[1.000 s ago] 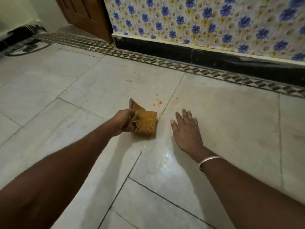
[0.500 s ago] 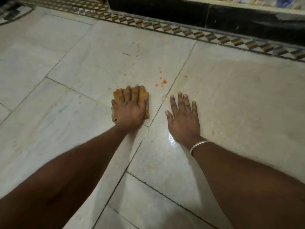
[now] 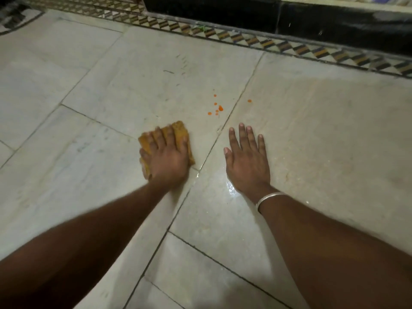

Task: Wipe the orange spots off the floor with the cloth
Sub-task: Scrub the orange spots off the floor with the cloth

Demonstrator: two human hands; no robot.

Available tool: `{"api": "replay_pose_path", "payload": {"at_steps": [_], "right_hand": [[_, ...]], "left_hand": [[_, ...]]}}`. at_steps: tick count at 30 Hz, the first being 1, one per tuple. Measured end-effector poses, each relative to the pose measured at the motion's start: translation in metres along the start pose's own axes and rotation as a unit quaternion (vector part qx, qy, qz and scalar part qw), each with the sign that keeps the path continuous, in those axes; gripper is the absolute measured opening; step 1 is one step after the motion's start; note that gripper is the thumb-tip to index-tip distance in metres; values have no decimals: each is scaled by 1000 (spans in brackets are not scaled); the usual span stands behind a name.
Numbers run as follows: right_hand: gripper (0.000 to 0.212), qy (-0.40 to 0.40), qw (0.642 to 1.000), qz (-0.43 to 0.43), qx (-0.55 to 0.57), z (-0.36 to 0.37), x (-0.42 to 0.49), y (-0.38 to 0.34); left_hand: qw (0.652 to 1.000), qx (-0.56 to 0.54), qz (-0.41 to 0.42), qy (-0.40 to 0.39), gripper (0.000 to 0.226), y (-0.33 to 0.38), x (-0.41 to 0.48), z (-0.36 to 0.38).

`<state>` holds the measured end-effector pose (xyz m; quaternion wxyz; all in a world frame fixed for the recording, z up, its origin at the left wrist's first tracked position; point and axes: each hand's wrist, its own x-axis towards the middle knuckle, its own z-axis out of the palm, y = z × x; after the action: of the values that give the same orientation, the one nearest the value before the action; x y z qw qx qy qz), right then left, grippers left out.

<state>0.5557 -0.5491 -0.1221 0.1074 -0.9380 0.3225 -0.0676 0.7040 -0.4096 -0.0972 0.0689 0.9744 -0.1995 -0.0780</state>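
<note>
Head view. The left hand (image 3: 166,159) lay flat on the orange-brown cloth (image 3: 178,130), fingers spread and straight, pressing it to the floor (image 3: 312,141) rather than gripping it. The right hand (image 3: 247,161) rested open, palm down on the bare tile, holding nothing.

The orange spots (image 3: 217,109) lay ahead and to the right of the cloth, apart from it, clustered just left of a tile joint, with one stray drop across the joint. The empty right hand was slightly nearer them.

The left hand was motion-blurred and covered most of the cloth, so its folds could not be read. Both forearms were cut off at the frame's lower edge.
</note>
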Motion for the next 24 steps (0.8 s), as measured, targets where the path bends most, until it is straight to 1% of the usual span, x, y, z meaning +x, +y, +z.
{"api": "replay_pose_path", "payload": {"at_steps": [3, 5, 7, 8, 10, 12, 13, 14, 17, 19, 20, 21, 24], "right_hand": [[65, 9, 1000, 5, 1, 1, 2, -1], [65, 11, 1000, 7, -4, 1, 2, -1], [65, 7, 1000, -1, -3, 2, 2, 1], [66, 6, 1000, -4, -1, 2, 1, 1], [65, 10, 1000, -5, 0, 3, 0, 2], [65, 10, 1000, 0, -5, 3, 1, 2], [65, 11, 1000, 2, -7, 4, 1, 1], [64, 14, 1000, 3, -5, 4, 2, 1], [64, 15, 1000, 7, -5, 3, 2, -1], [64, 11, 1000, 4, -8, 3, 3, 0], [64, 9, 1000, -1, -8, 4, 3, 1], [64, 6, 1000, -6, -7, 4, 2, 2], [64, 3, 1000, -4, 4, 3, 0, 3]], "left_hand": [[998, 6, 52, -34, 72, 23, -54, 13], [993, 20, 108, -31, 72, 44, -43, 15], [987, 40, 152, -26, 72, 51, -4, 12], [988, 46, 147, -21, 71, 47, 17, 7], [996, 34, 76, -16, 70, 27, 42, -1], [1000, 7, 9, -4, 70, 12, 34, -2], [1000, 5, -3, -4, 71, 12, 18, 1], [1000, 4, 6, -13, 72, 18, -3, 4], [995, 22, 89, -34, 73, 49, -46, 16], [990, 32, 138, -28, 72, 64, -25, 14], [988, 40, 145, -23, 71, 64, -7, 12], [990, 43, 131, -20, 70, 59, 13, 9], [1000, 8, 10, -10, 69, 22, 45, -5]]}}
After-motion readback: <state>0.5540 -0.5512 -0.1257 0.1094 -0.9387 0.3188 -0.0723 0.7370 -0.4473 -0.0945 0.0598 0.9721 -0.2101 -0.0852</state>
